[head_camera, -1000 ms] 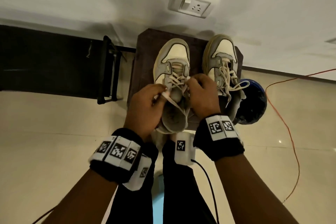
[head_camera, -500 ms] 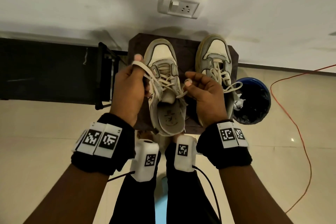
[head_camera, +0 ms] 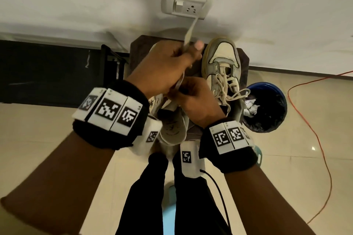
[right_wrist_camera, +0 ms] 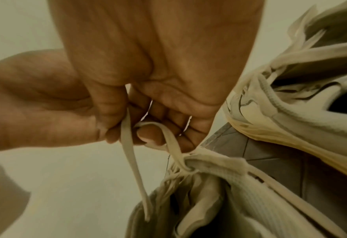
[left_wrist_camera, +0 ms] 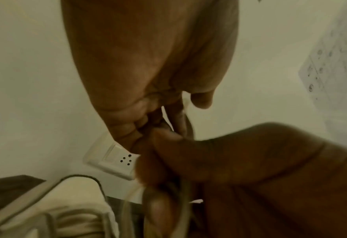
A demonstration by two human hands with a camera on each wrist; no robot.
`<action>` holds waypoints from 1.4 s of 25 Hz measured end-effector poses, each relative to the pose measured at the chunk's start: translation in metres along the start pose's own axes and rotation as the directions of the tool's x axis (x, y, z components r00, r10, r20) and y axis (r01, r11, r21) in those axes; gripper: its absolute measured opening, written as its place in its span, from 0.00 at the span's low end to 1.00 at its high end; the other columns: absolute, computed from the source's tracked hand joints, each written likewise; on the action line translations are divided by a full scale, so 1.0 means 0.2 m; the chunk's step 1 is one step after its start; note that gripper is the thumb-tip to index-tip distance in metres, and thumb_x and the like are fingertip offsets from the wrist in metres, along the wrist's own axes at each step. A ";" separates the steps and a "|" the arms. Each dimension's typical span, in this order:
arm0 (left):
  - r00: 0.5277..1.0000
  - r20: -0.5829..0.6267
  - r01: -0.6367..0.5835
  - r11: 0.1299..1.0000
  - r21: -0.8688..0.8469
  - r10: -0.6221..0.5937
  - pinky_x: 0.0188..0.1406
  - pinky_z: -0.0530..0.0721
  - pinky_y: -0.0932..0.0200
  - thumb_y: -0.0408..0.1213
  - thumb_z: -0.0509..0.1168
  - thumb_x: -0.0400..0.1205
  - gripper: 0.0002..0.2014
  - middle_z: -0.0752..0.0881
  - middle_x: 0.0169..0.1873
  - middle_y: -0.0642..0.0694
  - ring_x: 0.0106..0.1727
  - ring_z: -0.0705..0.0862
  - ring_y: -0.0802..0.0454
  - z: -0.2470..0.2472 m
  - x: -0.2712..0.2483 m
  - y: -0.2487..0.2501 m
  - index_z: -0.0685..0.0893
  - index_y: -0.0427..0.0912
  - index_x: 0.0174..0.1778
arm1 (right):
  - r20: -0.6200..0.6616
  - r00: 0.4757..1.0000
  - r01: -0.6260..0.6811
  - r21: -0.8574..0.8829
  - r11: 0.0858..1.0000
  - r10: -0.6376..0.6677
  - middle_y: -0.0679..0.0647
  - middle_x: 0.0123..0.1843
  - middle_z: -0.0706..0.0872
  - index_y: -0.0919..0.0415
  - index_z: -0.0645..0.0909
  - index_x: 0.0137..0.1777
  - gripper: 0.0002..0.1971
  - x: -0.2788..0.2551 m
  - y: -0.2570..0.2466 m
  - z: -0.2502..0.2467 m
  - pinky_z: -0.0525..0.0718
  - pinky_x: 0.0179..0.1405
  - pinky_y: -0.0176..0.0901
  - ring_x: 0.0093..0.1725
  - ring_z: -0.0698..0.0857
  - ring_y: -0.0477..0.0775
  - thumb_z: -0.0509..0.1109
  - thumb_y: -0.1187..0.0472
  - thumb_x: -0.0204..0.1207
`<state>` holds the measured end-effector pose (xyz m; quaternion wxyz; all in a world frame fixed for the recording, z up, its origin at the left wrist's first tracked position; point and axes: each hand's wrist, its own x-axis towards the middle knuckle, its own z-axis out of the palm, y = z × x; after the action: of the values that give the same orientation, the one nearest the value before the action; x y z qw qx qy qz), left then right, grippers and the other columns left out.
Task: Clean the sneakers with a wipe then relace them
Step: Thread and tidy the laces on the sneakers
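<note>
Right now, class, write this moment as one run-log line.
left hand: grips cream flat shoelace | right hand: pinches same lace | grey-and-cream left sneaker: being laced

No word, brand or number can be read in these pictures. The white blocks on the black wristbands carry only black-and-white square code patterns, not letters. Beside one pattern on the left band there is a very small mark, too small to read. The insole of the nearer sneaker shows a dark print, but it is too blurred to read
</note>
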<state>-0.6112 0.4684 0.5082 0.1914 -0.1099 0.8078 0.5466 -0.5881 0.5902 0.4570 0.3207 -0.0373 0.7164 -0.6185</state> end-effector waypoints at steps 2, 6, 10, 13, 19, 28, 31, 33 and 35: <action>0.996 0.088 -0.003 0.996 0.084 -0.004 0.40 0.84 0.59 0.59 0.49 0.84 0.26 0.87 0.51 0.40 0.49 0.87 0.48 -0.02 0.02 -0.03 0.85 0.46 0.57 | -0.003 1.000 -0.008 -0.013 1.000 0.008 0.55 0.35 0.89 0.66 0.87 0.41 0.09 0.00 -0.01 -0.02 0.81 0.37 0.40 0.34 0.87 0.49 0.70 0.62 0.78; 0.939 0.300 0.164 0.985 0.044 -0.170 0.64 0.75 0.62 0.63 0.40 0.81 0.29 0.84 0.61 0.54 0.62 0.80 0.62 -0.09 -0.02 -0.17 0.80 0.57 0.64 | -0.011 1.000 0.008 -0.042 0.999 -0.009 0.61 0.39 0.90 0.71 0.86 0.47 0.14 0.01 -0.02 -0.07 0.81 0.36 0.34 0.35 0.87 0.47 0.64 0.60 0.82; 0.951 0.282 0.064 0.973 0.221 -0.126 0.56 0.78 0.60 0.46 0.55 0.86 0.12 0.85 0.48 0.53 0.53 0.82 0.58 -0.14 -0.11 -0.28 0.83 0.49 0.54 | -0.016 1.000 0.004 -0.102 0.995 -0.006 0.65 0.40 0.90 0.70 0.87 0.50 0.16 0.03 -0.02 -0.10 0.85 0.36 0.43 0.33 0.85 0.52 0.66 0.56 0.81; 0.969 0.243 -0.054 0.916 0.399 -0.049 0.44 0.74 0.66 0.39 0.66 0.81 0.04 0.80 0.40 0.59 0.44 0.80 0.61 -0.17 -0.17 -0.29 0.84 0.53 0.46 | -0.082 0.996 0.011 -0.126 0.992 -0.021 0.58 0.40 0.90 0.68 0.88 0.52 0.12 0.03 -0.01 -0.10 0.81 0.36 0.32 0.33 0.84 0.37 0.69 0.58 0.79; 0.978 0.163 -0.174 0.944 0.281 0.131 0.61 0.65 0.76 0.45 0.62 0.78 0.14 0.87 0.51 0.52 0.52 0.81 0.62 0.00 -0.26 -0.33 0.90 0.43 0.47 | -0.125 0.990 0.048 -0.095 0.994 -0.060 0.47 0.46 0.88 0.63 0.88 0.53 0.09 0.04 -0.03 -0.06 0.84 0.46 0.32 0.46 0.87 0.38 0.72 0.63 0.76; 0.949 -0.297 -0.041 0.975 0.216 0.106 0.46 0.86 0.42 0.42 0.58 0.79 0.15 0.85 0.36 0.51 0.39 0.84 0.50 0.13 -0.22 -0.40 0.73 0.46 0.61 | -0.153 0.986 0.051 -0.077 0.996 -0.062 0.56 0.46 0.91 0.64 0.89 0.50 0.07 0.02 -0.02 -0.04 0.86 0.48 0.40 0.46 0.89 0.48 0.74 0.64 0.74; 0.947 -0.280 -0.078 0.958 0.274 0.157 0.73 0.72 0.35 0.45 0.55 0.81 0.21 0.82 0.65 0.45 0.70 0.76 0.43 0.13 -0.24 -0.40 0.74 0.47 0.69 | -0.173 0.983 0.054 -0.044 0.998 -0.060 0.54 0.41 0.91 0.63 0.88 0.50 0.07 0.00 -0.02 -0.02 0.88 0.46 0.43 0.43 0.90 0.50 0.72 0.63 0.76; 0.925 -0.284 -0.096 0.881 0.463 0.251 0.81 0.52 0.37 0.43 0.58 0.81 0.22 0.70 0.78 0.46 0.82 0.59 0.41 0.11 -0.26 -0.38 0.73 0.46 0.72 | -0.216 0.976 0.032 0.002 0.999 -0.030 0.56 0.41 0.91 0.64 0.89 0.49 0.07 0.00 -0.01 -0.03 0.88 0.47 0.55 0.43 0.90 0.54 0.72 0.62 0.77; 0.896 -0.284 -0.084 0.759 0.646 0.341 0.80 0.47 0.35 0.44 0.60 0.83 0.21 0.69 0.79 0.45 0.83 0.55 0.37 0.07 -0.28 -0.39 0.74 0.45 0.72 | -0.269 0.963 0.011 0.014 1.000 -0.007 0.57 0.39 0.91 0.65 0.89 0.46 0.08 0.00 0.00 -0.04 0.88 0.45 0.61 0.41 0.91 0.57 0.72 0.59 0.77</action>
<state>-0.5279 0.4499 0.4620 -0.0101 -0.0517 0.9700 0.2374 -0.5925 0.5961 0.4567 0.2180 0.0462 0.7485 -0.6246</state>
